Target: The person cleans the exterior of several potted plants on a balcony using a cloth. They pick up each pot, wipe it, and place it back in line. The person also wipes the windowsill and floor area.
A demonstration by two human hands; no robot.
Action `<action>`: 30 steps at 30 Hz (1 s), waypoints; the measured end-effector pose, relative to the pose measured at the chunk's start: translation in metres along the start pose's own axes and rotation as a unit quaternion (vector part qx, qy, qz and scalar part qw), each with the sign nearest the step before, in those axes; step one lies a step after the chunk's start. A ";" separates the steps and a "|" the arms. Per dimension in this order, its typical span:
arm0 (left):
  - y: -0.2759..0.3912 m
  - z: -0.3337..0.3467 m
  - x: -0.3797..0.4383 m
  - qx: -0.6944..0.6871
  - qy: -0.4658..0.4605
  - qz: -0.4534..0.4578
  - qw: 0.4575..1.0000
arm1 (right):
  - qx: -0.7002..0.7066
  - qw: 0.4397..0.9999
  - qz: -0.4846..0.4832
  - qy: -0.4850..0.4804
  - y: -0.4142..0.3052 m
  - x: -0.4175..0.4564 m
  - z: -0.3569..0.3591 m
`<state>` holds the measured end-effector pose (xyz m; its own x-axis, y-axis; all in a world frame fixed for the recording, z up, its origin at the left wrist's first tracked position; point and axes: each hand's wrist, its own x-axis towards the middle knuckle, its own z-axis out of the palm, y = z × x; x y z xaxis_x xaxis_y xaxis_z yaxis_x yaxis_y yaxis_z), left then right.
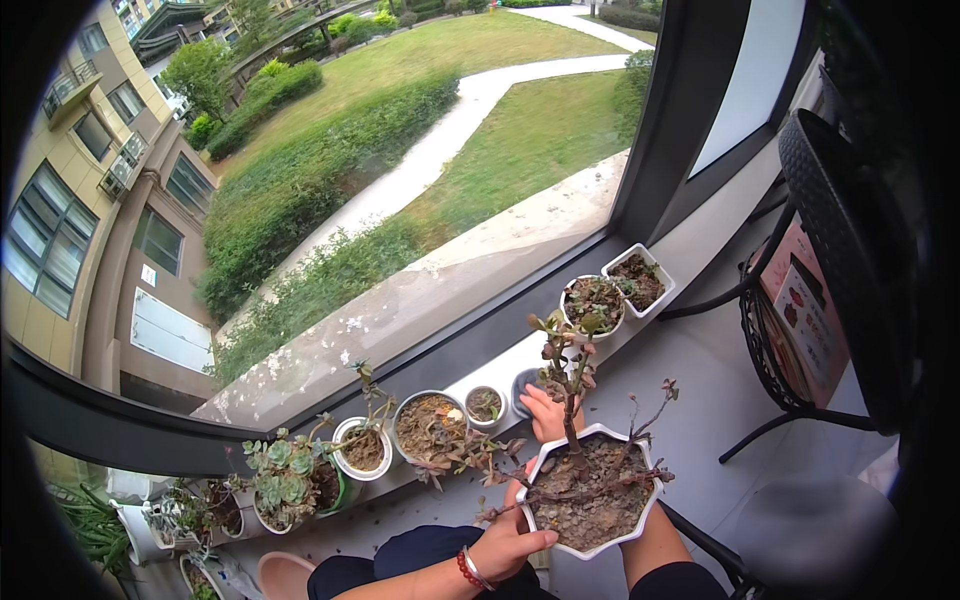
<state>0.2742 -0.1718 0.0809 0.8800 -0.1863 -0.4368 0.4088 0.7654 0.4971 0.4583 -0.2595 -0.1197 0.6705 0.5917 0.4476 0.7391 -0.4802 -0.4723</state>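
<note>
My left hand, with a red bead bracelet and a silver bangle at the wrist, grips the near left rim of a white octagonal plant pot. Dry brown soil fills the pot, and a woody succulent with sparse reddish-green leaves rises from it. My right forearm passes beneath the pot. Beyond it, my right hand presses a dark grey cloth onto the white window ledge; the pot and plant partly hide this hand. A small round white pot stands just left of the cloth.
Along the ledge to the left stand a wide round pot, a white pot and rosette succulents. Two white pots, one round, one square, sit right. A black wicker chair stands on the grey floor.
</note>
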 end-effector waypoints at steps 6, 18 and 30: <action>0.015 0.016 0.007 0.015 0.016 0.032 0.999 | 0.124 0.981 0.137 -0.058 -0.017 -0.075 -0.073; 0.027 0.005 0.022 -0.054 0.039 0.039 0.997 | 0.619 0.631 0.418 0.212 -0.081 -0.091 -0.135; 0.037 0.004 0.022 -0.093 0.027 0.067 0.993 | 0.323 0.903 0.117 0.260 -0.138 -0.004 -0.173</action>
<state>0.3091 -0.1502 0.0926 0.9072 -0.0448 -0.4183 0.2324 0.8823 0.4094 0.3650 -0.3075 0.0752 0.8674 0.0583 0.4943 0.4938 0.0236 -0.8693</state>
